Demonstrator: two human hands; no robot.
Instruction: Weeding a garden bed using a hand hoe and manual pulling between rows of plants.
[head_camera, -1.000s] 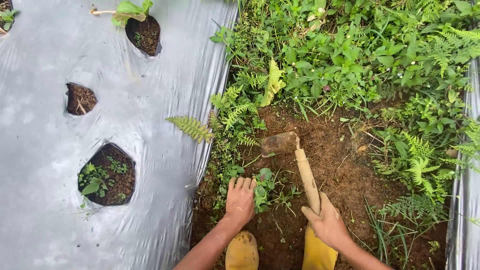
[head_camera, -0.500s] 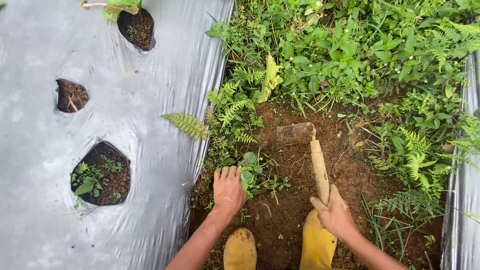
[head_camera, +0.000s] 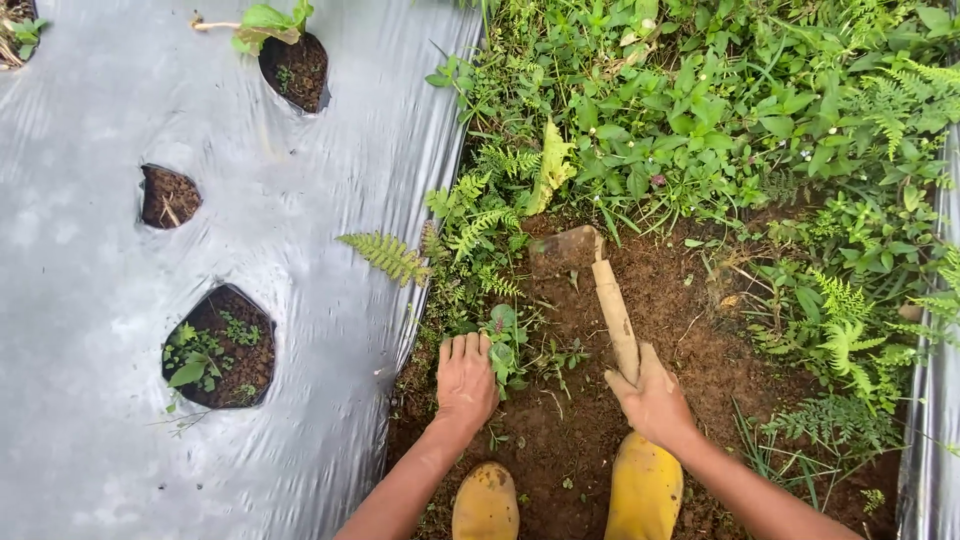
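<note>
My right hand (head_camera: 652, 400) grips the pale wooden handle of a small hoe (head_camera: 612, 310). Its muddy blade (head_camera: 565, 250) rests on the bare brown soil at the edge of the weeds. My left hand (head_camera: 465, 378) lies flat on the soil with fingers together, touching a small leafy weed (head_camera: 505, 335) beside it. Two yellow boots (head_camera: 487, 502) (head_camera: 643, 490) stand on the dug earth just below my hands.
Silver plastic mulch (head_camera: 150, 120) covers the bed on the left, with round planting holes (head_camera: 218, 348) (head_camera: 168, 195) (head_camera: 295, 68) holding soil and small plants. Ferns (head_camera: 385, 255) and dense green weeds (head_camera: 720, 110) fill the furrow ahead. Another mulch strip (head_camera: 935, 400) edges the right.
The hoe blade has moved farther up toward the weeds. My left hand shifted slightly left, beside the small weed. The view tilted a little.
</note>
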